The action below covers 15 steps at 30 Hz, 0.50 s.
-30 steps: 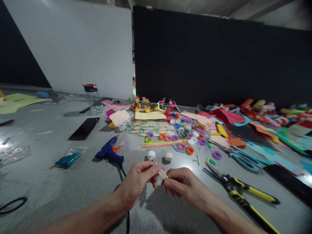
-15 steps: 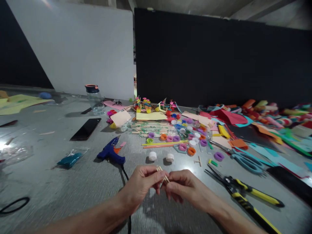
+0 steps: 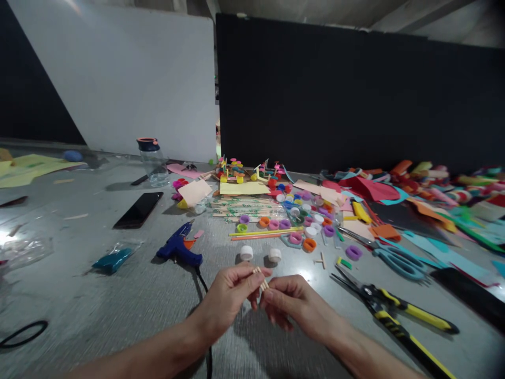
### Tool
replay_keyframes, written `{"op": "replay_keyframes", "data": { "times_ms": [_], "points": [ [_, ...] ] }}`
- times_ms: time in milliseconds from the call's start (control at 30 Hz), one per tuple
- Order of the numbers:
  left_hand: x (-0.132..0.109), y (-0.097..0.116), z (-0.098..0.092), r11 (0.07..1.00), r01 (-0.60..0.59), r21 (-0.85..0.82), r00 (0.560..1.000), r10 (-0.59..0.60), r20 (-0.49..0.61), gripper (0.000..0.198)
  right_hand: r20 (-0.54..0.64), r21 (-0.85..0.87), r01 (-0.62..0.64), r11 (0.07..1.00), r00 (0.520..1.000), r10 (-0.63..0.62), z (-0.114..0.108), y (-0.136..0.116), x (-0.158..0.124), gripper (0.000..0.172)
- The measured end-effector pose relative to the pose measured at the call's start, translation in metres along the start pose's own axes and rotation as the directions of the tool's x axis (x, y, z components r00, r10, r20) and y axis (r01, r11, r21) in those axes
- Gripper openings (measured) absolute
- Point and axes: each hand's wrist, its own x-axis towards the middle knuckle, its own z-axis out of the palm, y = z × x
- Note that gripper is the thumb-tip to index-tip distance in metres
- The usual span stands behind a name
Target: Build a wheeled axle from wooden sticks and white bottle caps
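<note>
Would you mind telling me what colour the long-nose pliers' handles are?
The long-nose pliers' handles are yellow and black, shown best in the head view.

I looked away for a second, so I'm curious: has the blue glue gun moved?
No. The blue glue gun keeps its place relative to the black phone; both drift slightly together as the camera shifts.
</note>
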Motion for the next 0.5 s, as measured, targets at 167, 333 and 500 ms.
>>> {"op": "replay_keyframes", "data": {
  "times_ms": [167, 333, 500],
  "points": [
    [-0.001, 0.001, -0.001, 0.999, -0.022, 0.037, 1.0, 0.023, -0.019, 0.036, -0.028, -0.016, 0.0, 1.0, 1.0, 0.0, 0.006, 0.0, 0.0, 0.055],
    [0.0, 0.003, -0.002, 0.998, -0.026, 0.06, 1.0, 0.027, -0.008, 0.036, -0.053, -0.069, 0.004, 0.998, 0.999, -0.008, 0.007, 0.001, 0.001, 0.06],
    [0.006, 0.004, -0.004, 0.993, 0.014, 0.121, 0.999, -0.008, -0.046, 0.035, -0.079, -0.276, 0.009, 0.961, 0.996, -0.032, -0.005, -0.004, -0.002, 0.051]
  ]
}}
